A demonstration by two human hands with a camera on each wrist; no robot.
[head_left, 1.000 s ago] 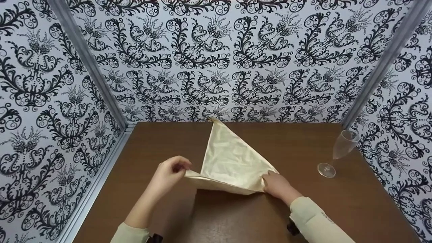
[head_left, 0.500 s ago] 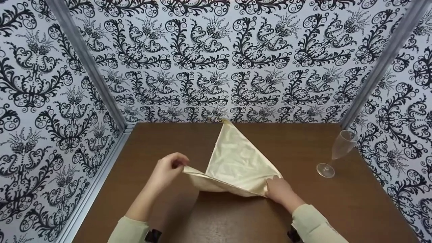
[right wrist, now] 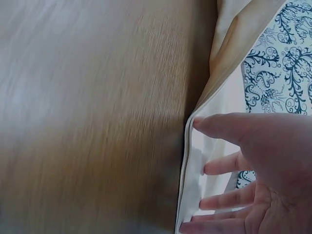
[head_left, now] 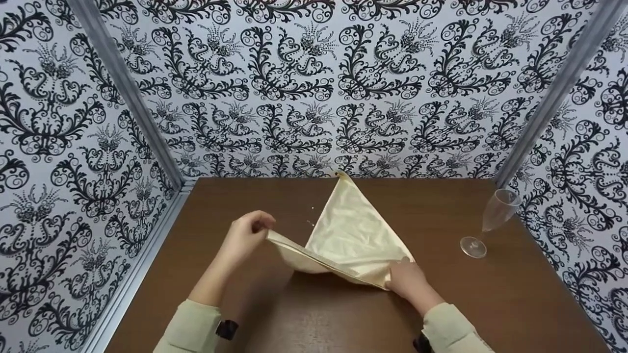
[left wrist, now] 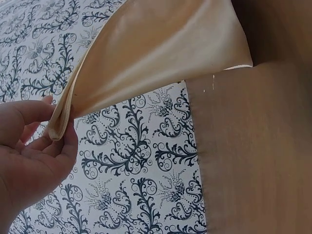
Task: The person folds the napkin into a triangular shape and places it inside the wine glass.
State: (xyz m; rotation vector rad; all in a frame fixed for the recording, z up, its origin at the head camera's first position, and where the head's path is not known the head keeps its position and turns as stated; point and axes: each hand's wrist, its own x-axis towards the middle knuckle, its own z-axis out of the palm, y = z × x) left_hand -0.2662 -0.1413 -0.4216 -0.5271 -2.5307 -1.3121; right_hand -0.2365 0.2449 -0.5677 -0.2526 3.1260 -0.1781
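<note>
A pale yellow satin napkin (head_left: 355, 230) lies on the brown table (head_left: 314, 318), with one pointed corner at the table's back edge. My left hand (head_left: 248, 235) pinches its left end between thumb and fingers and holds it above the table. In the left wrist view the pinched end shows folded layers, and the satin (left wrist: 161, 48) stretches away from the fingers. My right hand (head_left: 409, 279) is at the near right corner. In the right wrist view its thumb touches the layered edge, while the fingers (right wrist: 229, 197) lie spread and fairly straight on the cloth.
An empty clear stemmed glass (head_left: 498, 213) stands upright at the table's right side. Patterned black-and-white walls (head_left: 314, 98) enclose the back and both sides. A grey metal rail (head_left: 142, 264) runs along the left edge.
The napkin's far corner has shifted right along the back edge. My left hand has risen a little with its end; my right hand has moved slightly right and nearer.
</note>
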